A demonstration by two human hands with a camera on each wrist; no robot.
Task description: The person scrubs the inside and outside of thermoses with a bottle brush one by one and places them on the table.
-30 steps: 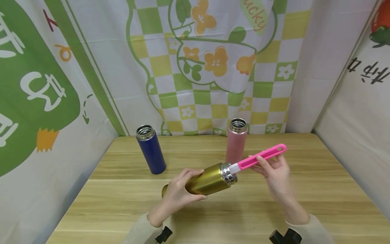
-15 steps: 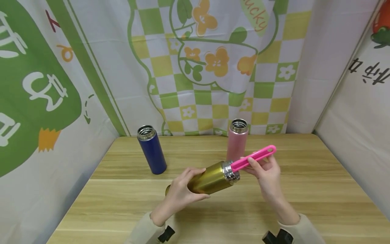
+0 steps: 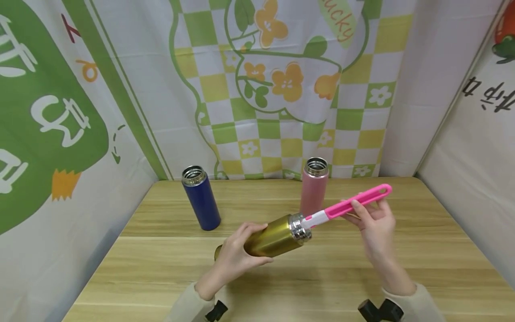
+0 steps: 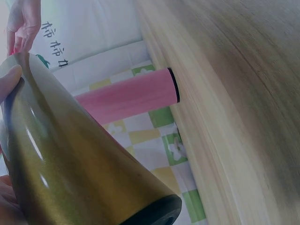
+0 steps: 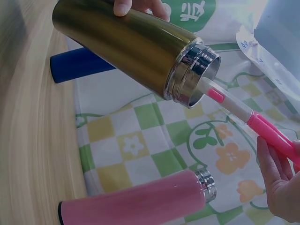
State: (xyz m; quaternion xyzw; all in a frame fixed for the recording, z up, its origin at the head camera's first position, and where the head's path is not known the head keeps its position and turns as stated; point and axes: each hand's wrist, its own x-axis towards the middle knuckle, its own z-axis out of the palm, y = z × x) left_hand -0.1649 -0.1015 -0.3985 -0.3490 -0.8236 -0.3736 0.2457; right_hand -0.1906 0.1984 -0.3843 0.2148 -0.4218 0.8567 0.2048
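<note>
My left hand [image 3: 235, 255] grips a gold thermos bottle [image 3: 271, 237] around its body. The bottle lies tilted over the table, its bare steel mouth turned up and to the right. With thumb and fingertips my right hand [image 3: 380, 230] pinches the pink handle of a bottle brush [image 3: 356, 205]. In the right wrist view the brush's white shaft [image 5: 239, 107] enters the bottle's mouth; its head is hidden inside. The left wrist view shows the gold bottle's dark base [image 4: 161, 213] and the left fingers along its side.
A blue thermos bottle [image 3: 202, 203] without a lid stands at the back left of the wooden table [image 3: 153, 277]. Behind the brush, a lidless pink thermos bottle [image 3: 314, 192] stands upright. Printed cloth [image 3: 277, 138] hangs along the table's back edge.
The brush went deeper into the gold bottle, up to the pink handle, then slid back out to the upper right so the white shaft shows. The left hand shifted only slightly.
</note>
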